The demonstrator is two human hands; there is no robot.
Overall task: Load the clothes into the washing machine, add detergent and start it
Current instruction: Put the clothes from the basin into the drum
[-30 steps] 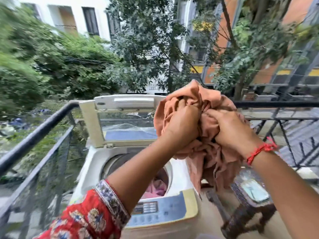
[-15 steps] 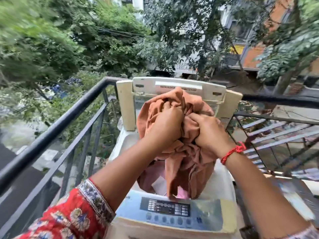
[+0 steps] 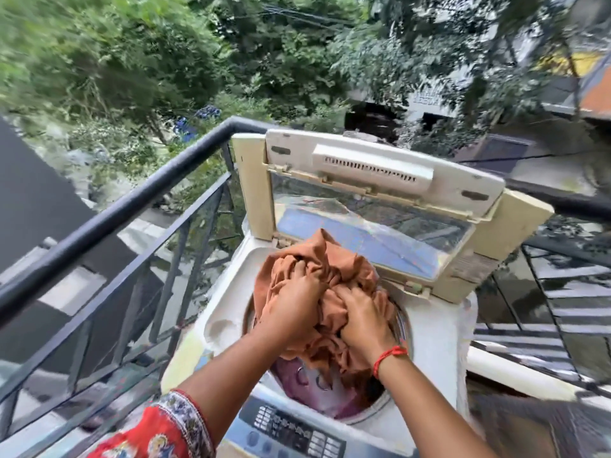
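Your left hand (image 3: 294, 305) and right hand (image 3: 362, 320) are both bunched into the orange-brown cloth (image 3: 317, 269), fingers curled into its folds, side by side and touching. The cloth sits in the mouth of the washing machine (image 3: 436, 328), heaped above the drum's rim, over a pink garment (image 3: 307, 391) lying deeper inside. The lid (image 3: 373, 180) stands raised at the machine's far edge; the control panel (image 3: 291, 431) runs along its near edge. A black railing (image 3: 109, 213) flanks the machine's left side.
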